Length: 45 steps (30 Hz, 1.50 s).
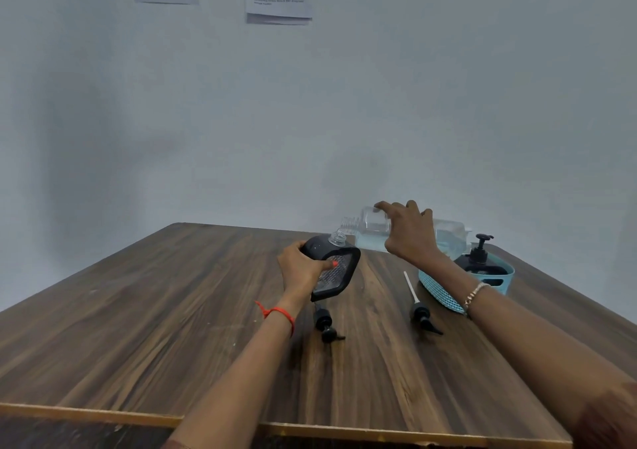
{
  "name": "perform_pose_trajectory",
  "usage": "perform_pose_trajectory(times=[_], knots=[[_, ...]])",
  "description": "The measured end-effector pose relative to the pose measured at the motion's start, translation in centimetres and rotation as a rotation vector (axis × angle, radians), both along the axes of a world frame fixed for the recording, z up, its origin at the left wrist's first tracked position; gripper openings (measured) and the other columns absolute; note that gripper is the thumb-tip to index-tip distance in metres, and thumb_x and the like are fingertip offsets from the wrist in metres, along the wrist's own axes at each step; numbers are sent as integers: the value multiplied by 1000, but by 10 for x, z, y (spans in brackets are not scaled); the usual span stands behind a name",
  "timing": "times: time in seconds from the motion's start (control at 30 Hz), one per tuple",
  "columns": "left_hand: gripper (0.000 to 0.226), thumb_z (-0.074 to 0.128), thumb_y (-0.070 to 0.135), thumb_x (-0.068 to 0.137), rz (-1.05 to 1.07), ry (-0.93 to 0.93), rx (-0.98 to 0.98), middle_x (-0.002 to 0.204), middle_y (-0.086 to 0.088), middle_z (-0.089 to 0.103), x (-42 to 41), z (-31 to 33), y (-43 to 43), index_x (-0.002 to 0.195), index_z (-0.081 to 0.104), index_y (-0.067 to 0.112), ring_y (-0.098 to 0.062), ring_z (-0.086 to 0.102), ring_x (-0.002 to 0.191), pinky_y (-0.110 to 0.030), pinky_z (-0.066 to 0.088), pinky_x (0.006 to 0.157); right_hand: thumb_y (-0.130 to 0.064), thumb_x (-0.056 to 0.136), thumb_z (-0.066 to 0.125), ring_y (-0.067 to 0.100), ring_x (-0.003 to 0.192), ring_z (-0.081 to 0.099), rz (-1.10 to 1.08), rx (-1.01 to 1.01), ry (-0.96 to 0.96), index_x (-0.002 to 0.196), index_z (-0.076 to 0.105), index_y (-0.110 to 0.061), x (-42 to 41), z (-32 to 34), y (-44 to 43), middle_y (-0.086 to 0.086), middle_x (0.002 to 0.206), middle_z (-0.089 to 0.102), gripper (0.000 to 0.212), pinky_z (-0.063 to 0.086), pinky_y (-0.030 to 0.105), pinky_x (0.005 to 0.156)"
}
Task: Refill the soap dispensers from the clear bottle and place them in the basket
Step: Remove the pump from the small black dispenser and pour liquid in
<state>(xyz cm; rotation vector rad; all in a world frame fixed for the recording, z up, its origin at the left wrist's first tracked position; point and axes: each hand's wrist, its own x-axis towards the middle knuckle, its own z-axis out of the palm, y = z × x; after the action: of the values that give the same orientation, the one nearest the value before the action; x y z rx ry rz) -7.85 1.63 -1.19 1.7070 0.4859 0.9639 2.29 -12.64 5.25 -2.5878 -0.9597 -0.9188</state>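
The left hand [300,269] grips a black soap dispenser [341,269] with no pump, held tilted above the middle of the tabletop [172,310], its open neck pointing away. The right hand [410,235] clasps the clear bottle [372,231] from above, tipped on its side, its mouth just beside the dispenser's neck. A little liquid pools along the bottle's low side. Near the right edge, a blue basket [437,290] holds a second dispenser [479,262], upright with its pump on. Two loose pumps [325,322] [422,316] lie on the tabletop, closer to the near edge.
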Motion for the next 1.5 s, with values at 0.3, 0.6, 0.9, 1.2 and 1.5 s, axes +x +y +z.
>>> perform_pose_trajectory(times=[0.3, 0.6, 0.9, 1.2, 1.5], knots=[[50, 86, 4, 57, 1, -2, 2, 100, -13, 69, 0, 0, -1, 103, 65, 1, -17, 61, 82, -25, 50, 72, 1, 69, 54, 27, 106, 46, -1, -5, -11, 130, 45, -22, 3, -2, 0, 2, 113, 61, 66, 33, 38, 85], [49, 86, 4, 56, -5, -3, -23, 99, -12, 69, 1, -1, 0, 101, 65, 2, -17, 61, 82, -25, 49, 71, 1, 68, 54, 27, 107, 46, 6, -3, 2, 130, 45, -22, 2, -2, -1, 2, 113, 61, 67, 32, 37, 84], [49, 87, 4, 56, -11, -5, -29, 98, -13, 70, 1, 0, -1, 99, 65, 1, -19, 63, 82, -26, 51, 71, 1, 69, 55, 27, 108, 46, 4, -12, -3, 130, 45, -23, 1, 1, -2, 2, 114, 61, 66, 33, 38, 85], [48, 86, 2, 56, -8, -2, -38, 97, -13, 70, 0, 1, -2, 100, 65, 1, -17, 61, 79, -26, 49, 70, 0, 70, 55, 26, 109, 46, 4, -6, 2, 131, 45, -23, 0, 1, -4, 2, 116, 61, 66, 33, 39, 86], [50, 86, 2, 56, -19, -10, -55, 98, -14, 70, -1, 1, -3, 101, 65, 1, -18, 62, 80, -27, 51, 71, 1, 70, 55, 26, 110, 45, 10, -3, -6, 131, 45, -22, -1, 2, -5, 2, 117, 60, 66, 33, 39, 89]])
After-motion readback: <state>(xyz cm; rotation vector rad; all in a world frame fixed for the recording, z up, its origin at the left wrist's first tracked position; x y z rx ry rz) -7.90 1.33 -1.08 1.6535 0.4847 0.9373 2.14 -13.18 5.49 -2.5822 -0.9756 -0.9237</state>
